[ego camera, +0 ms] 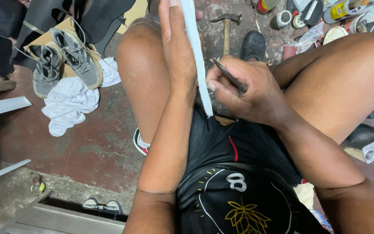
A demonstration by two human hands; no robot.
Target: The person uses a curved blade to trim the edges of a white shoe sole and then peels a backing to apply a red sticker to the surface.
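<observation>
My left hand (176,47) grips a thin white shoe sole (197,56) held on edge above my lap, its lower tip near my shorts. My right hand (245,89) pinches a slim dark metal tool (229,77) like a pen, its point against the sole's edge. Both forearms rest between my bare knees as I sit.
A pair of grey sneakers (63,58) lies on cardboard and a white cloth (70,104) at the left. A hammer (226,27), a black clog (253,44), cans and tape rolls (284,18) lie on the worn red floor ahead. White strips (3,107) lie at the far left.
</observation>
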